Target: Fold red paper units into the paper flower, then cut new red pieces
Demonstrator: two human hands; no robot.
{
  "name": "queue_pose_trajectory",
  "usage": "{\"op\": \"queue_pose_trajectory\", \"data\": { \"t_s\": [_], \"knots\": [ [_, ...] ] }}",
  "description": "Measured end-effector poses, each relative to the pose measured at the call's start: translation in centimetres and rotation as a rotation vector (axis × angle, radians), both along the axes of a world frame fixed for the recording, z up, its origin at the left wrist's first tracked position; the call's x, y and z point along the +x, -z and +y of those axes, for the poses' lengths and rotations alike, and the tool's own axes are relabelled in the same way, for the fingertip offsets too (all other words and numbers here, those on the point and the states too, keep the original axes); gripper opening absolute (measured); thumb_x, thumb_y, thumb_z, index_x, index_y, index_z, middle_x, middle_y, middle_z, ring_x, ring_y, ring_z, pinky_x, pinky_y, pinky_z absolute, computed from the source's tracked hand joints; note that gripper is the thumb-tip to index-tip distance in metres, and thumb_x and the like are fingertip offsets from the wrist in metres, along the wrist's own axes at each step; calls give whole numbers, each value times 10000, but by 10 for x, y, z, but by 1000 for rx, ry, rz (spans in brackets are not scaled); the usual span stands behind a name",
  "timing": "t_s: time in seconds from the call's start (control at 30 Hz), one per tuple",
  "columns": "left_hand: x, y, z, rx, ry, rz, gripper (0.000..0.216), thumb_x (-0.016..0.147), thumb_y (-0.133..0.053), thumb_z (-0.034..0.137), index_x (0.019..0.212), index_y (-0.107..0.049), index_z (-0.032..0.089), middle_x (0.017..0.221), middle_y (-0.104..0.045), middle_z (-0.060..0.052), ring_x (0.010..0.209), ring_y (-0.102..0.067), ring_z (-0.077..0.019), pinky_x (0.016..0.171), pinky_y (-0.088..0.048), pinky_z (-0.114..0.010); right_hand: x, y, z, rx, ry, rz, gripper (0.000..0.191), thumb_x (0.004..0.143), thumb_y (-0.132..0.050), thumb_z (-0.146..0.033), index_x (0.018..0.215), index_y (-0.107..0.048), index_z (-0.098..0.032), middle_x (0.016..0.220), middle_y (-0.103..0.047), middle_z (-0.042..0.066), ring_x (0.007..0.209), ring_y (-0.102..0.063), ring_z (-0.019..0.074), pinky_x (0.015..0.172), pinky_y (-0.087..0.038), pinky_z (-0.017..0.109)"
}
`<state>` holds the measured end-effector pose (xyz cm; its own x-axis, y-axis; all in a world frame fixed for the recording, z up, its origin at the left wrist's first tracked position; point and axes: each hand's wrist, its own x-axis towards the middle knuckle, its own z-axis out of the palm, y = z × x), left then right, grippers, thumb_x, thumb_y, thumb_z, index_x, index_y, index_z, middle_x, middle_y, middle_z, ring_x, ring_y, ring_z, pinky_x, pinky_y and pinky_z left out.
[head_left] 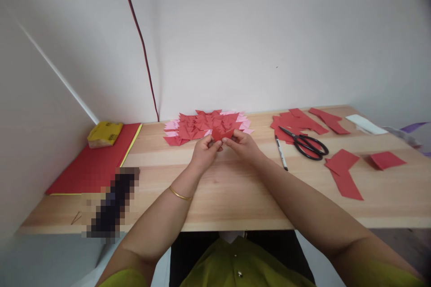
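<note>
Nearest you, at right, lies bent flat red paper (350,184), one shape or two overlapping (you cannot tell), then one small dark-red paper square (387,160) and one slim white-and-black marker pen (281,152). Above the pale wooden tabletop (232,202), your left hand (204,149) and right hand (244,144) are together, thumbs and fingers pinching one small folded red paper piece (221,133). An uneven pull between them could tear it or skew a crease. Beside the pen, note one pair of black-handled scissors (296,138); a wide sweep of your right hand might set the pen rolling. Farther back, one flat heap of cut red paper (286,121) and one pile of pointed red and pink folded pieces (191,128) overlap too much for counting; reaching forward might scatter the pile. Count one crinkled yellow packet (105,134) at far left.
</note>
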<state>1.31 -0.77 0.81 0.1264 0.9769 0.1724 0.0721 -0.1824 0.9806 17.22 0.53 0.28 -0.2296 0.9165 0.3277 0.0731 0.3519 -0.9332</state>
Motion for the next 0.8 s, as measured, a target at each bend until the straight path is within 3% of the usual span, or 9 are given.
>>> {"op": "queue_pose_trajectory", "data": {
  "t_s": [0.17, 0.33, 0.57, 0.8],
  "knots": [
    [-1, 4, 1, -20, 2, 21, 150, 747, -624, 295, 716, -602, 150, 613, -601, -1, 577, -531, -109, 591, -401, -242, 0, -2, 0, -23, 2, -25, 271, 793, -610, -446, 787, -604, -176, 716, -591, 1, 678, -540, 139, 644, -435, 269],
    [-2, 0, 0, 54, -15, 147, 183, 756, -603, 297, 643, -571, 157, 606, -589, 1, 575, -515, -112, 590, -391, -246, -2, -1, -2, -25, -32, 32, 258, 782, -629, -437, 822, -612, -182, 808, -647, 36, 780, -593, 169, 726, -472, 307],
    [-5, -9, -2, 191, 0, 299, 187, 769, -588, 297, 634, -580, 168, 601, -585, 4, 551, -474, -114, 557, -352, -249, 0, -4, -3, -91, -81, 114, 290, 757, -653, -456, 729, -571, -180, 730, -615, 6, 726, -578, 147, 716, -465, 299],
    [0, -11, -6, 129, -36, 253, 245, 766, -597, 313, 576, -530, 173, 534, -536, 24, 509, -446, -101, 520, -332, -232, -4, -9, -4, -126, -93, 126, 266, 722, -690, -438, 803, -628, -193, 762, -636, 10, 747, -591, 154, 729, -472, 300]
  ]
}}
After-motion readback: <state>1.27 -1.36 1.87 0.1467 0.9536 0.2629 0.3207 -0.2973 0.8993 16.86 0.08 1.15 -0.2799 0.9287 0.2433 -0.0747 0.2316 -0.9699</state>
